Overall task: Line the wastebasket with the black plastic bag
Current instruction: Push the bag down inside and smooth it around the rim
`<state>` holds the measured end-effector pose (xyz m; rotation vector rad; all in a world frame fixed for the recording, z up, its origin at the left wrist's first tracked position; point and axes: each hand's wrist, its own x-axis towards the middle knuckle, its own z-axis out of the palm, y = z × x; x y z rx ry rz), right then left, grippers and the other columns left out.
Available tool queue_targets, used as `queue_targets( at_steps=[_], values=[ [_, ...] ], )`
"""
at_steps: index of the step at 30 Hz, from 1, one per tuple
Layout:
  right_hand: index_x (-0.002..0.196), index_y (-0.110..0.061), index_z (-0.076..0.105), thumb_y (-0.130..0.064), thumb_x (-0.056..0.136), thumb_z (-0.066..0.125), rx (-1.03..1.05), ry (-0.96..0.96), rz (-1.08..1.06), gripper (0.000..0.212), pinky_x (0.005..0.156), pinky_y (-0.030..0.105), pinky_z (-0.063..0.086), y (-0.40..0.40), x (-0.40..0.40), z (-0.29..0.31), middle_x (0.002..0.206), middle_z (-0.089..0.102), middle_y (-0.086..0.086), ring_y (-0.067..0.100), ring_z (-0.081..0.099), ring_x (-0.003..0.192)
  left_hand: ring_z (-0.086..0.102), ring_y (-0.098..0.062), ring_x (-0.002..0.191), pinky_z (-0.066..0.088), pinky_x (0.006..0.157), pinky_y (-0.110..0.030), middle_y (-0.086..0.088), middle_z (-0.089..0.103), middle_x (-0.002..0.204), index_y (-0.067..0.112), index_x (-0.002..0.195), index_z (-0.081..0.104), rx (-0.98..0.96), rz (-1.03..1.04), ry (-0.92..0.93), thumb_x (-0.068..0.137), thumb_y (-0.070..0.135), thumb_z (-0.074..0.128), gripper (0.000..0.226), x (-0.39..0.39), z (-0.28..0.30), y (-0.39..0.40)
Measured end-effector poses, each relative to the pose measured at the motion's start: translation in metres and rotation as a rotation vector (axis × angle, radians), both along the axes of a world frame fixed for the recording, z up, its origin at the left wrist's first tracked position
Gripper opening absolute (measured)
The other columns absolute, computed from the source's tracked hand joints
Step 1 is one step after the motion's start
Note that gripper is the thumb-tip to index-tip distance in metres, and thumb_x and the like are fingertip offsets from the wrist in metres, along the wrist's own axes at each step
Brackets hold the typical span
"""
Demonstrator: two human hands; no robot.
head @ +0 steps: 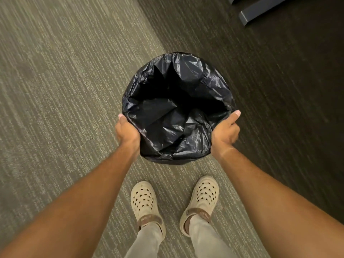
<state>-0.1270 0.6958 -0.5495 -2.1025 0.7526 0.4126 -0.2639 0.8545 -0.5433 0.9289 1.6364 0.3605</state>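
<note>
A round wastebasket (167,161) stands on the carpet in front of me, almost wholly covered by a crinkled black plastic bag (186,86). The bag hangs open inside and folds over the rim all around. My left hand (127,132) clasps the bag-covered rim on the near left side, thumb on top. On the near right side my right hand (225,131) grips the rim the same way, thumb pointing away from me. The fingers of both hands are hidden beneath the rim.
Striped grey-green carpet (65,81) lies to the left, a darker carpet strip (279,99) to the right. Dark furniture feet (260,10) sit at the top right. My feet in beige perforated clogs (144,202) stand just behind the basket.
</note>
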Motion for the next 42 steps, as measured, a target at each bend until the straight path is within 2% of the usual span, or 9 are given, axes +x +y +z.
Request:
queue_targets(
  at_steps=[5, 9, 13, 21, 24, 26, 28, 31, 42],
  values=[
    [0.119, -0.017, 0.063, -0.078, 0.080, 0.026, 0.356, 0.249, -0.004, 0.081, 0.103, 0.043, 0.043, -0.027, 0.020, 0.000, 0.124, 0.064, 0.007, 0.029, 0.059, 0.113, 0.062, -0.023, 0.101, 0.048, 0.096, -0.037, -0.008, 0.068, 0.107, 0.013, 0.109, 0.064, -0.175, 0.048, -0.159, 0.101, 0.040, 0.027, 0.047, -0.006, 0.008, 0.014],
    [0.086, -0.020, 0.058, -0.063, 0.091, 0.024, -0.052, -0.089, 0.149, 0.055, 0.080, 0.031, 0.033, -0.015, 0.065, 0.016, 0.099, 0.059, 0.004, 0.026, 0.052, 0.094, 0.049, -0.009, 0.080, 0.040, 0.082, -0.031, 0.005, 0.049, 0.084, 0.017, 0.100, 0.052, 0.197, -0.116, 0.124, 0.102, 0.042, 0.025, 0.037, 0.002, 0.017, 0.044],
    [0.101, -0.021, 0.059, -0.059, 0.094, 0.018, -0.116, -0.095, 0.433, 0.056, 0.087, 0.035, 0.032, 0.038, 0.089, 0.013, 0.114, 0.060, 0.010, 0.027, 0.050, 0.106, 0.049, -0.025, 0.119, 0.032, 0.095, -0.032, -0.011, 0.053, 0.126, 0.006, 0.130, 0.049, 0.290, -0.312, 0.285, 0.102, 0.044, 0.019, 0.056, 0.029, 0.011, 0.042],
    [0.131, -0.010, 0.051, -0.059, 0.094, 0.017, -0.232, 0.099, 0.416, 0.070, 0.106, 0.044, 0.032, 0.037, 0.100, 0.008, 0.137, 0.051, 0.019, 0.038, 0.046, 0.125, 0.059, -0.014, 0.092, 0.043, 0.098, -0.035, 0.000, 0.061, 0.099, 0.010, 0.100, 0.058, 0.078, -0.202, 0.108, 0.098, 0.049, 0.029, 0.048, 0.028, -0.006, 0.057],
    [0.104, -0.025, 0.056, -0.050, 0.091, 0.034, -0.406, -0.416, 0.645, 0.036, 0.095, 0.045, 0.036, 0.035, 0.088, 0.034, 0.114, 0.058, 0.009, 0.029, 0.051, 0.111, 0.045, -0.010, 0.076, 0.035, 0.071, -0.021, 0.009, 0.048, 0.086, 0.016, 0.104, 0.053, 0.334, -0.422, 0.303, 0.098, 0.055, 0.024, 0.049, 0.024, 0.003, 0.049],
    [0.093, -0.027, 0.058, -0.030, 0.085, 0.047, -0.269, -0.763, 0.957, 0.014, 0.084, 0.038, 0.041, 0.047, 0.056, 0.040, 0.098, 0.062, 0.002, 0.022, 0.055, 0.096, 0.043, -0.013, 0.065, 0.028, 0.058, -0.030, 0.008, 0.044, 0.072, 0.013, 0.095, 0.047, 0.482, -0.587, 0.357, 0.100, 0.046, 0.031, 0.037, 0.018, 0.005, 0.044],
    [0.099, -0.025, 0.065, -0.019, 0.080, 0.049, -0.118, -0.394, 1.328, 0.025, 0.084, 0.033, 0.049, 0.070, 0.023, 0.015, 0.100, 0.069, 0.003, 0.024, 0.062, 0.097, 0.040, -0.014, 0.057, 0.022, 0.057, -0.030, 0.007, 0.040, 0.065, 0.007, 0.094, 0.046, 0.574, -0.641, 0.361, 0.102, 0.035, 0.034, 0.031, 0.016, 0.002, 0.040],
    [0.129, -0.011, 0.053, -0.020, 0.089, 0.048, -0.162, 0.365, 1.443, 0.041, 0.100, 0.035, 0.043, 0.104, 0.000, -0.056, 0.133, 0.056, 0.021, 0.037, 0.052, 0.122, 0.037, -0.009, 0.051, 0.029, 0.050, -0.028, 0.004, 0.040, 0.059, 0.005, 0.090, 0.045, 0.650, -0.635, 0.319, 0.102, 0.030, 0.034, 0.030, 0.015, -0.005, 0.038],
    [0.146, -0.010, 0.033, -0.042, 0.086, 0.063, -0.251, 0.576, 1.485, 0.074, 0.106, 0.032, 0.034, 0.113, 0.001, -0.163, 0.150, 0.038, 0.015, 0.033, 0.041, 0.134, 0.040, -0.008, 0.047, 0.034, 0.052, -0.007, 0.005, 0.042, 0.053, 0.013, 0.084, 0.040, 0.722, -0.714, 0.311, 0.102, 0.034, 0.032, 0.029, 0.020, -0.016, 0.042]
  ],
)
